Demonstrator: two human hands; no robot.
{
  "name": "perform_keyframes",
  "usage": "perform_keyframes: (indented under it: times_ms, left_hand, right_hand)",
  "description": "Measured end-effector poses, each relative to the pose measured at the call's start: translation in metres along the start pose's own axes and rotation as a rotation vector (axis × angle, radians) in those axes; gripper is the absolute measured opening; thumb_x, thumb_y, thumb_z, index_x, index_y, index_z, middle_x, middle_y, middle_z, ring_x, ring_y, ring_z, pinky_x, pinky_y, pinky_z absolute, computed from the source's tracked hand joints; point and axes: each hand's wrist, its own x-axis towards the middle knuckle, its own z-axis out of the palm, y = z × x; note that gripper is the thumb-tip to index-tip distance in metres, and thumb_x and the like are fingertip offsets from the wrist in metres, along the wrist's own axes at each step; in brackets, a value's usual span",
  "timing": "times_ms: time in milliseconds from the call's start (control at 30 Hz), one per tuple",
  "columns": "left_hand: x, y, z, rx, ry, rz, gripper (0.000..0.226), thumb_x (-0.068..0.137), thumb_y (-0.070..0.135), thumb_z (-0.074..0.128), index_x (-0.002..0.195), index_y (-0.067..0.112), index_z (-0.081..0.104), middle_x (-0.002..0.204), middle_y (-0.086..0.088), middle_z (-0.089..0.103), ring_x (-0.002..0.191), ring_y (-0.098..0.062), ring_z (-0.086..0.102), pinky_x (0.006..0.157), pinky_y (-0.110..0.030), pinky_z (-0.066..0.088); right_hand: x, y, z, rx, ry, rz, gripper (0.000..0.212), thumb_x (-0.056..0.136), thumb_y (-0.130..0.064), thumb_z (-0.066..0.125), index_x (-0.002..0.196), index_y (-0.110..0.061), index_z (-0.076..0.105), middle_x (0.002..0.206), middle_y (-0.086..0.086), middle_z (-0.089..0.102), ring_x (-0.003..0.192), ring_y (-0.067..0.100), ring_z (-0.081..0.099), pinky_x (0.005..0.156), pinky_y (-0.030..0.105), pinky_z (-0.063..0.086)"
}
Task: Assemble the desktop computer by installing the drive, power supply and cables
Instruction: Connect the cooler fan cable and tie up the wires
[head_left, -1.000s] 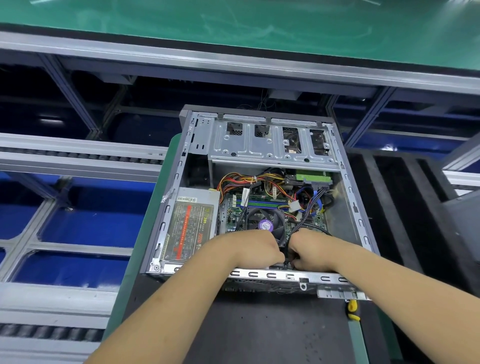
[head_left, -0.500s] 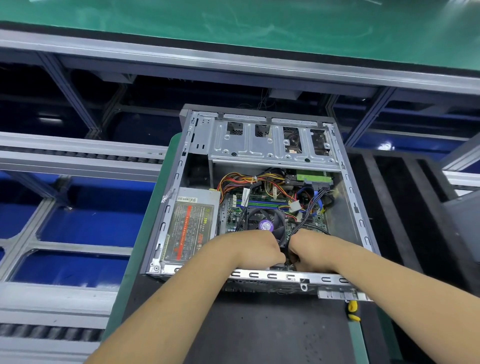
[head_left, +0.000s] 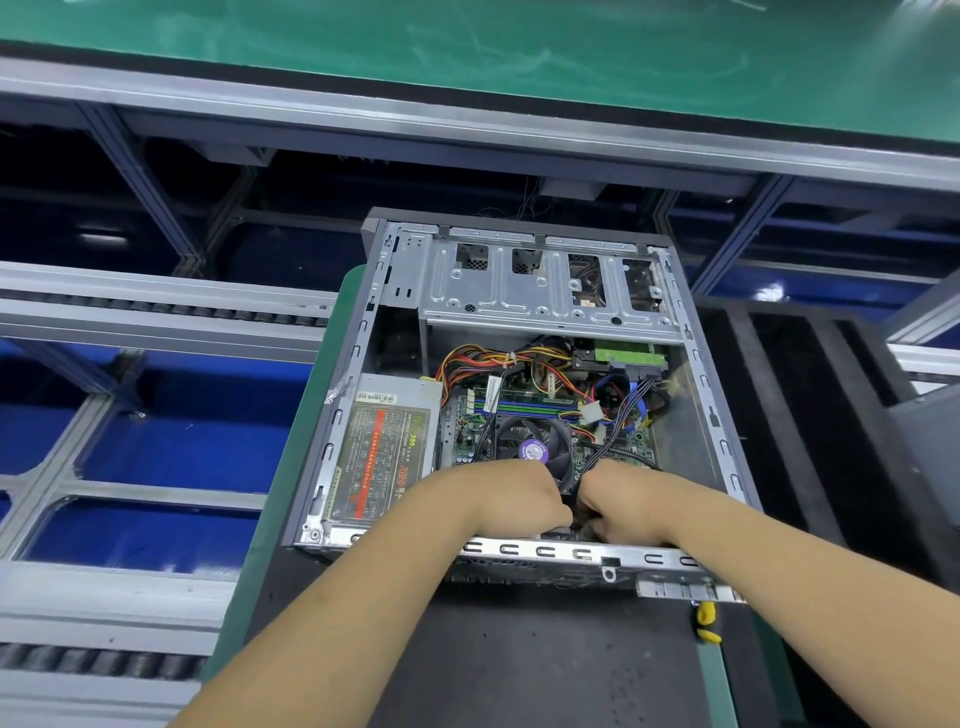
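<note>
The case (head_left: 524, 395) lies open on its side, both hands inside at its near rim. The left hand (head_left: 511, 496) and right hand (head_left: 621, 501) sit knuckles-up, nearly touching, fingers curled down around a black cable (head_left: 589, 467) that rises between them. The fan (head_left: 532, 447) is just beyond the left hand; the power supply (head_left: 379, 447) lies to its left. Both forearms slant in from below.

case (head_left: 711, 415): centre frame, open side up, on mat (head_left: 519, 665)
PSU (head_left: 382, 447): in case, left
drive cage (head_left: 540, 283): in case, top
fan (head_left: 530, 444): right of PSU
left hand (head_left: 511, 499), right hand (head_left: 623, 501): in case, lower edge, side by side
</note>
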Motion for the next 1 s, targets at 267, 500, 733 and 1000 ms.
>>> perform_keyframes:
  times_ms: [267,500,733,1000]
  left_hand:
    - [0.0037,-0.0022,0.0005,0.028,0.014,-0.001,0.027,0.092,0.020,0.046,0.069,0.009,0.037,0.069,-0.010,0.030,0.073,-0.023,0.024,0.066,-0.040,0.022]
    - [0.0053,-0.0045,0.0017,0.009,0.015,0.002,0.024,0.091,0.021,0.046,0.071,0.008,0.042,0.075,-0.014,0.034,0.074,-0.023,0.025,0.067,-0.040,0.024]
    - [0.0036,-0.0031,0.0008,0.020,0.008,0.006,0.027,0.092,0.020,0.046,0.069,0.009,0.036,0.073,-0.013,0.029,0.074,-0.024,0.023,0.066,-0.040,0.022]
    - [0.0036,-0.0018,0.0009,0.022,0.006,-0.001,0.029,0.093,0.020,0.045,0.068,0.009,0.035,0.071,-0.012,0.028,0.074,-0.024,0.023,0.067,-0.041,0.022]
  right_hand:
    - [-0.0004,0.0014,0.0023,-0.003,0.070,-0.006,0.026,0.080,-0.013,0.058,0.057,-0.015,0.046,0.057,0.003,0.043,0.053,0.020,0.036,0.049,0.029,0.032]
    - [-0.0008,-0.0020,0.0011,-0.008,0.059,-0.007,0.019,0.081,-0.010,0.055,0.063,-0.011,0.051,0.059,0.005,0.045,0.061,0.026,0.040,0.049,0.030,0.030]
    - [-0.0018,-0.0041,-0.0013,0.013,0.028,0.011,0.034,0.082,-0.006,0.054,0.054,-0.018,0.037,0.057,0.003,0.038,0.063,0.026,0.037,0.051,0.030,0.029]
    - [-0.0040,-0.0040,-0.0014,0.017,0.054,0.011,0.030,0.082,-0.009,0.054,0.056,-0.014,0.039,0.057,0.006,0.038,0.059,0.025,0.032,0.048,0.029,0.026]
